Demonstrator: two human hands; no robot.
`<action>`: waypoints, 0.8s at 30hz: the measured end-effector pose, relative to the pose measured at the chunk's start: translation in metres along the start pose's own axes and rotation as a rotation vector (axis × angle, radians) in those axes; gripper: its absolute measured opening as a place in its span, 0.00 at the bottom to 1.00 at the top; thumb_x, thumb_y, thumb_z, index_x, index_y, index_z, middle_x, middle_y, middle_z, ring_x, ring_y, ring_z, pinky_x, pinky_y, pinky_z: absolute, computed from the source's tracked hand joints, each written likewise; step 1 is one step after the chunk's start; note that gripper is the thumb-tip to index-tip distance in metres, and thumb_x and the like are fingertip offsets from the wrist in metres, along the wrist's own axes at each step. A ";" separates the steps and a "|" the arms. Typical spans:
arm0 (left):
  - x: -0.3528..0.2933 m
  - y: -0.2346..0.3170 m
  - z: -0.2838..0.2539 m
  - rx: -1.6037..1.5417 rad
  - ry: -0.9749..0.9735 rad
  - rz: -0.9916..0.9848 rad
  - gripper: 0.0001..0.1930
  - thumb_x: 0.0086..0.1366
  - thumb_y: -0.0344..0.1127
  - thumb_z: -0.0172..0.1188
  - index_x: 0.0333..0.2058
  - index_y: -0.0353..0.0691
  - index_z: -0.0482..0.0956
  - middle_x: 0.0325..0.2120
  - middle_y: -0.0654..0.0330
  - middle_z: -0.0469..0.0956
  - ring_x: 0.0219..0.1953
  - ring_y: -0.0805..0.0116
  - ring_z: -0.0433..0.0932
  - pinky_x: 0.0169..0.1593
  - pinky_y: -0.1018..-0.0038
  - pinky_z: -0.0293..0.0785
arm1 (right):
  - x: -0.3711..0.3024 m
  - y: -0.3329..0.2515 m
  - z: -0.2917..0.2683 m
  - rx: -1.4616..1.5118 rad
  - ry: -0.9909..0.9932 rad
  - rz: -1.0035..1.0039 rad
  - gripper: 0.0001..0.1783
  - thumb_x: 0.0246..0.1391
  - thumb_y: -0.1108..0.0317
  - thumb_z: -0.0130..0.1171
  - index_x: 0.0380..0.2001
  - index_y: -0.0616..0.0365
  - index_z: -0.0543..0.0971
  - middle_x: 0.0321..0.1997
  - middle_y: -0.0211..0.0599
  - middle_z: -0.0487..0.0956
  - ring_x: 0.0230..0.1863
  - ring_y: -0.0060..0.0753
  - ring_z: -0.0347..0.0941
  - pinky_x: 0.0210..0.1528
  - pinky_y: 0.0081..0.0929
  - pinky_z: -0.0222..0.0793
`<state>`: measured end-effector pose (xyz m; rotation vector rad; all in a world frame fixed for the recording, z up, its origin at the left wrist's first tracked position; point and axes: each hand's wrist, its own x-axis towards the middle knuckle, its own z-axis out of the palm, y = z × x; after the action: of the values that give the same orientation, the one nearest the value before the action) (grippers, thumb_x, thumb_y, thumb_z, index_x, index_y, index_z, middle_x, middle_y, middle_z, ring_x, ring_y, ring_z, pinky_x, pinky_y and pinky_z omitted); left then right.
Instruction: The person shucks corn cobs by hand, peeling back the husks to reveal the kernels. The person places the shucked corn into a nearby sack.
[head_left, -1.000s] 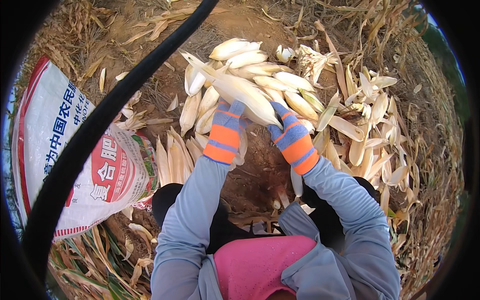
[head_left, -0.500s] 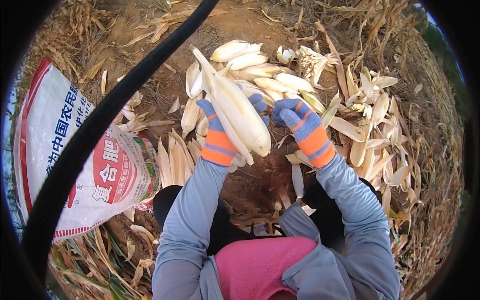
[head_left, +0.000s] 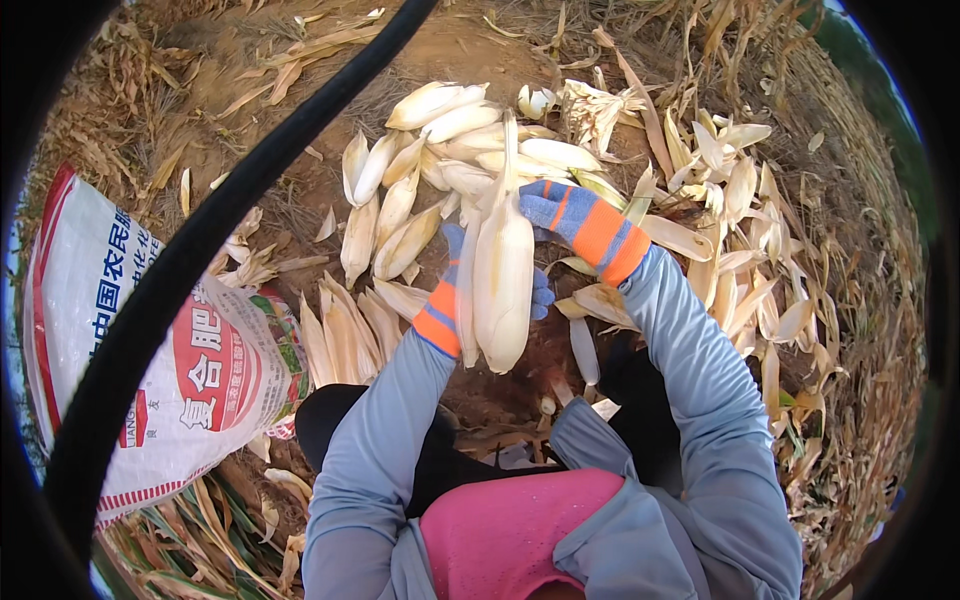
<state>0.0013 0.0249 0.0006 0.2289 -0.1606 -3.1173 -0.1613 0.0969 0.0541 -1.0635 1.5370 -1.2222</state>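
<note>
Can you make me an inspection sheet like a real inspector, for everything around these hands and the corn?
Surface: brown soil strewn with dry plant bits.
Job's things: a pale, husk-covered corn ear is held up; more corn ears lie piled beyond it.
Clutter: dry husks spread on the right; a white-and-red printed bag on the left.
Hands: both gloved, blue and orange. The left hand holds the ear; the right hand is by its upper right side, contact unclear.
Cables: a thick black band crosses the view; cable or strap, I cannot tell.
Surroundings: dry stalks at right.
</note>
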 end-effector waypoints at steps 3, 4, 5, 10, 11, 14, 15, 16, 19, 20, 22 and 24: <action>-0.005 -0.006 0.006 0.217 -0.012 0.030 0.32 0.58 0.59 0.35 0.43 0.32 0.65 0.35 0.42 0.70 0.37 0.44 0.71 0.41 0.53 0.69 | 0.001 0.002 -0.004 -0.077 -0.056 0.032 0.18 0.47 0.58 0.53 0.35 0.62 0.74 0.32 0.34 0.75 0.36 0.24 0.69 0.41 0.20 0.63; -0.006 -0.007 0.010 0.550 0.000 0.127 0.30 0.59 0.57 0.35 0.43 0.32 0.64 0.35 0.42 0.70 0.37 0.44 0.71 0.40 0.53 0.69 | 0.000 0.000 -0.004 -0.097 -0.069 0.047 0.18 0.47 0.58 0.53 0.35 0.62 0.75 0.32 0.34 0.75 0.36 0.24 0.69 0.41 0.20 0.63; -0.005 -0.007 0.007 0.592 0.006 0.127 0.29 0.60 0.55 0.36 0.43 0.31 0.65 0.35 0.42 0.70 0.38 0.44 0.71 0.40 0.53 0.69 | -0.005 -0.004 -0.005 -0.114 -0.057 0.075 0.18 0.47 0.58 0.53 0.35 0.62 0.75 0.31 0.34 0.75 0.35 0.24 0.69 0.40 0.20 0.64; 0.000 -0.004 -0.012 0.619 0.031 0.080 0.26 0.61 0.51 0.36 0.43 0.31 0.65 0.36 0.44 0.70 0.37 0.45 0.71 0.39 0.53 0.70 | -0.012 -0.020 -0.002 -0.166 -0.003 0.273 0.18 0.47 0.57 0.53 0.34 0.62 0.75 0.29 0.33 0.75 0.32 0.24 0.69 0.37 0.20 0.65; 0.000 -0.005 -0.009 0.663 0.043 0.096 0.26 0.61 0.51 0.36 0.43 0.31 0.65 0.35 0.44 0.71 0.37 0.45 0.71 0.38 0.53 0.70 | -0.012 -0.021 -0.003 -0.157 0.006 0.290 0.18 0.46 0.57 0.54 0.33 0.62 0.75 0.28 0.33 0.75 0.31 0.24 0.69 0.37 0.20 0.65; 0.000 -0.006 -0.002 0.399 0.089 0.034 0.25 0.61 0.51 0.36 0.42 0.31 0.66 0.34 0.44 0.71 0.35 0.46 0.72 0.37 0.54 0.71 | -0.011 -0.019 -0.001 -0.053 0.045 0.267 0.18 0.46 0.56 0.54 0.32 0.62 0.75 0.26 0.32 0.74 0.28 0.24 0.69 0.33 0.21 0.65; 0.000 -0.006 -0.004 0.464 0.095 0.047 0.26 0.60 0.52 0.36 0.42 0.32 0.66 0.34 0.44 0.71 0.34 0.46 0.72 0.36 0.54 0.72 | -0.011 -0.016 0.000 0.003 0.065 0.253 0.19 0.45 0.55 0.55 0.30 0.62 0.75 0.24 0.31 0.74 0.26 0.24 0.69 0.31 0.21 0.65; 0.001 -0.006 -0.005 0.530 0.100 0.060 0.27 0.60 0.54 0.36 0.41 0.32 0.66 0.33 0.44 0.71 0.33 0.46 0.73 0.36 0.54 0.72 | -0.010 -0.013 0.001 0.059 0.083 0.239 0.19 0.44 0.55 0.55 0.29 0.62 0.75 0.23 0.31 0.74 0.24 0.23 0.68 0.29 0.21 0.65; -0.002 -0.006 0.006 0.681 0.127 0.058 0.30 0.58 0.58 0.36 0.40 0.32 0.67 0.32 0.45 0.72 0.32 0.48 0.73 0.35 0.55 0.72 | -0.009 -0.010 -0.003 0.040 0.052 0.206 0.17 0.46 0.56 0.54 0.31 0.60 0.75 0.23 0.28 0.73 0.25 0.20 0.67 0.30 0.19 0.64; -0.002 -0.006 0.004 0.611 0.122 0.018 0.31 0.58 0.60 0.36 0.40 0.32 0.67 0.32 0.45 0.72 0.32 0.48 0.73 0.35 0.55 0.72 | -0.008 -0.009 -0.005 -0.001 0.023 0.176 0.16 0.46 0.57 0.54 0.31 0.59 0.74 0.24 0.27 0.72 0.26 0.19 0.67 0.31 0.18 0.64; -0.001 -0.006 -0.011 0.362 0.106 -0.083 0.33 0.57 0.62 0.36 0.40 0.32 0.67 0.32 0.45 0.72 0.32 0.48 0.73 0.35 0.56 0.72 | -0.007 -0.009 -0.007 -0.070 -0.022 0.114 0.15 0.47 0.58 0.54 0.33 0.58 0.74 0.24 0.25 0.72 0.27 0.17 0.66 0.32 0.17 0.63; -0.001 -0.006 -0.017 0.251 0.101 -0.113 0.34 0.56 0.63 0.36 0.41 0.32 0.67 0.32 0.46 0.72 0.32 0.49 0.73 0.35 0.56 0.72 | -0.006 -0.006 -0.008 -0.107 -0.040 0.076 0.14 0.48 0.59 0.54 0.34 0.56 0.74 0.24 0.24 0.71 0.27 0.15 0.66 0.33 0.15 0.63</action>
<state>0.0046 0.0296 -0.0164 0.4104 -0.5573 -3.1805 -0.1671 0.1035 0.0620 -1.0817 1.6121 -1.0712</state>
